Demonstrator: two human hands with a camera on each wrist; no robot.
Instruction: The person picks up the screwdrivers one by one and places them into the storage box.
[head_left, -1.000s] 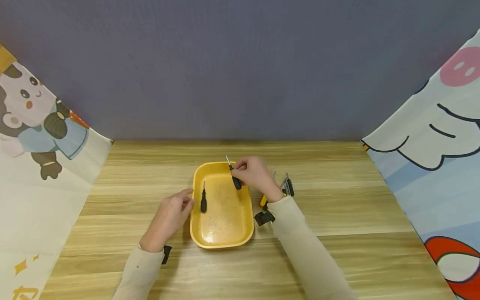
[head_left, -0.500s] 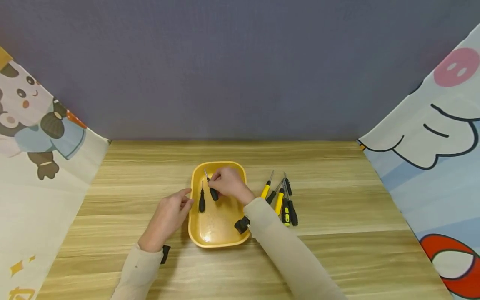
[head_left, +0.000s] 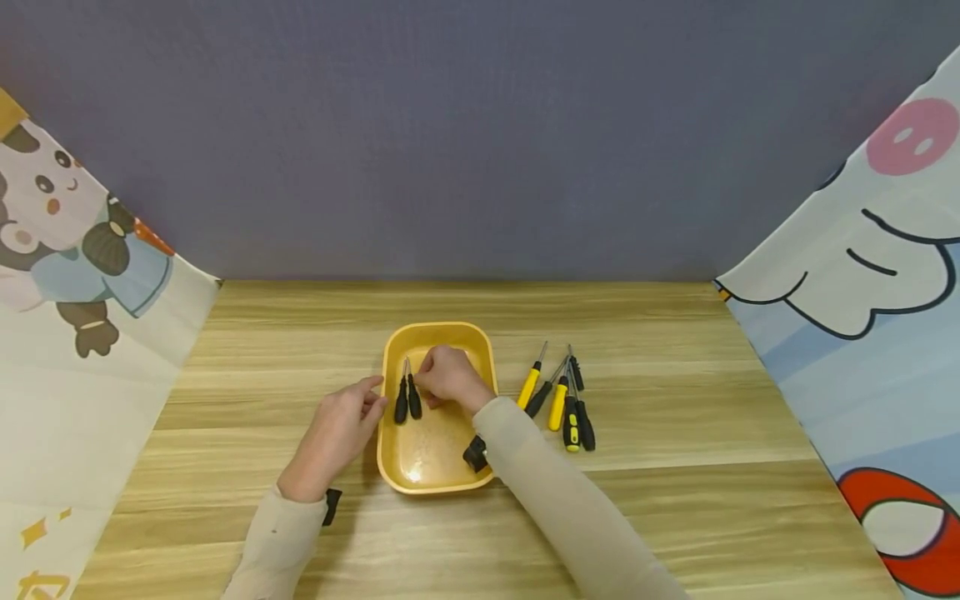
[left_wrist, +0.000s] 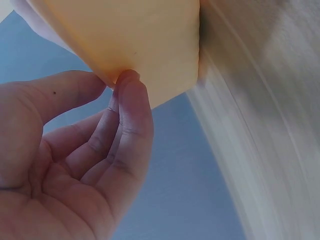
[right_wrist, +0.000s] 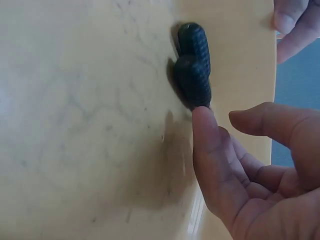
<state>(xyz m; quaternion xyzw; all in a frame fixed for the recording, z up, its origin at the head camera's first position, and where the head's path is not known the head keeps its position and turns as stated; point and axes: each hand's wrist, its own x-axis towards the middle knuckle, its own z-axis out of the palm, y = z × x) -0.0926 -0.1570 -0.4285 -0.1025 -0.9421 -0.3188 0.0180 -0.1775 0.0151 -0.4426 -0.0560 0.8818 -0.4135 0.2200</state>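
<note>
Two black-handled screwdrivers lie side by side inside the yellow tray (head_left: 438, 491), near its left wall. The left screwdriver (head_left: 401, 406) and right screwdriver (head_left: 415, 402) both point away from me. My right hand (head_left: 450, 375) is over the tray, just right of them. In the right wrist view, its index fingertip is at the nearer ribbed handle (right_wrist: 192, 82), and the thumb stands apart from the fingers. At the tray's left side, my left hand (head_left: 343, 429) pinches the rim; the left wrist view shows thumb and fingertips meeting at the tray edge (left_wrist: 107, 82).
Right of the tray, several screwdrivers lie in a loose bunch on the wooden table (head_left: 675, 400): some yellow (head_left: 557, 404), some black, plus a black-and-yellow screwdriver (head_left: 572, 425). A grey panel (head_left: 480, 150) rises behind the table, with cartoon-printed sheets at both sides.
My right hand has carried the second screwdriver leftward into the tray, laid it beside the first and let go. My left hand has stayed at the tray's rim.
</note>
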